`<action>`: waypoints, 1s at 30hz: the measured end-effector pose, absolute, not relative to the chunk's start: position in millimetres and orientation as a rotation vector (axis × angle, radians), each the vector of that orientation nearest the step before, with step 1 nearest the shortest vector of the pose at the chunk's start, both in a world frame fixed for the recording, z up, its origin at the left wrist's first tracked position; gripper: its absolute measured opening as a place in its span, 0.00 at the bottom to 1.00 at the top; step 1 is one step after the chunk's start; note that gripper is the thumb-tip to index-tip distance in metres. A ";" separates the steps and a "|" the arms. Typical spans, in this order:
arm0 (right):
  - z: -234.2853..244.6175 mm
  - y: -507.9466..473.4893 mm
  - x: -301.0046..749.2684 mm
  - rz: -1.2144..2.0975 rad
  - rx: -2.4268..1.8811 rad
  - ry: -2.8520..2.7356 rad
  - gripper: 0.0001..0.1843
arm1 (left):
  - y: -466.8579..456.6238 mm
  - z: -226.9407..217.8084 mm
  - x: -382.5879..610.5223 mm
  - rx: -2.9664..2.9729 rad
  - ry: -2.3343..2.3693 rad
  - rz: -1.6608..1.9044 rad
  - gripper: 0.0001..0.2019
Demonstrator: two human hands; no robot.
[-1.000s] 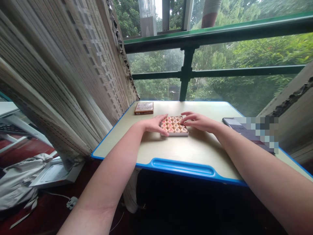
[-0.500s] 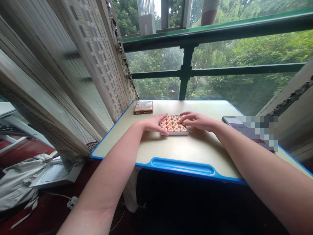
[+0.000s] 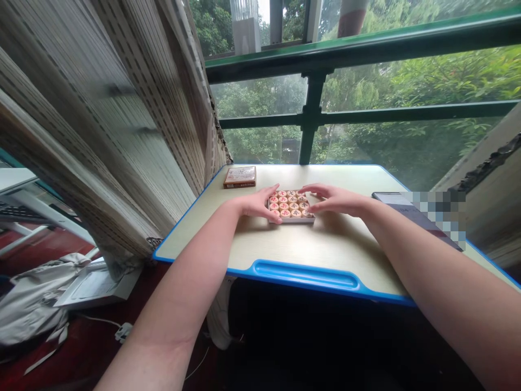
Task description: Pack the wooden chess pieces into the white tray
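Observation:
A shallow white box [image 3: 291, 220] sits on the table, filled with rows of round wooden Chinese chess pieces [image 3: 284, 206]. Red characters mark the pieces on the left, dark ones those on the right. My left hand [image 3: 258, 205] grips the box's left side, thumb at the near corner and fingers at the far one. At the right side is my right hand [image 3: 336, 199], thumb and fingers spread apart. Its fingertips reach over the right-hand pieces; whether they touch is hard to see.
A flat brown-edged box [image 3: 240, 177] lies at the table's far left. On the right rests a dark tablet-like device [image 3: 415, 217], partly pixelated. The table [image 3: 285, 244] has a blue rim with a front groove [image 3: 305, 274]. Curtains [image 3: 163, 108] hang at the left, beside a window.
My right hand's thumb and fingers have spread wider and drawn slightly right, off the pieces. My left hand keeps its place at the box. The camera view has shifted slightly.

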State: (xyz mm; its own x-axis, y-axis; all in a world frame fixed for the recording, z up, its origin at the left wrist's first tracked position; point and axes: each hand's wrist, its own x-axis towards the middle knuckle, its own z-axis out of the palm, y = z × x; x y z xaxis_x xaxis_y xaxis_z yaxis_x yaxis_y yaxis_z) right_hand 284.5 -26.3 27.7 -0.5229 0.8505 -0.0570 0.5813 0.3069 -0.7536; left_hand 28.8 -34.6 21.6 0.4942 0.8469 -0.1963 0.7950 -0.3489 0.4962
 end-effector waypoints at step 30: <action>9.7 -16.3 290.6 0.828 -1.326 -2.468 0.58 | -27.8 13.3 26.1 2.072 1.255 0.389 0.61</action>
State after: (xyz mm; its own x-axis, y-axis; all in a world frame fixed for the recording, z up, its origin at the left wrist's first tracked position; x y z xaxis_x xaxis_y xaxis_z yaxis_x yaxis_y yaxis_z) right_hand 290.6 -16.3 9.7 -0.5684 0.8198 -0.0696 0.6959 0.4339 -0.5722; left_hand 26.1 -27.8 13.3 0.4916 0.8664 -0.0876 0.6653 -0.3088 0.6797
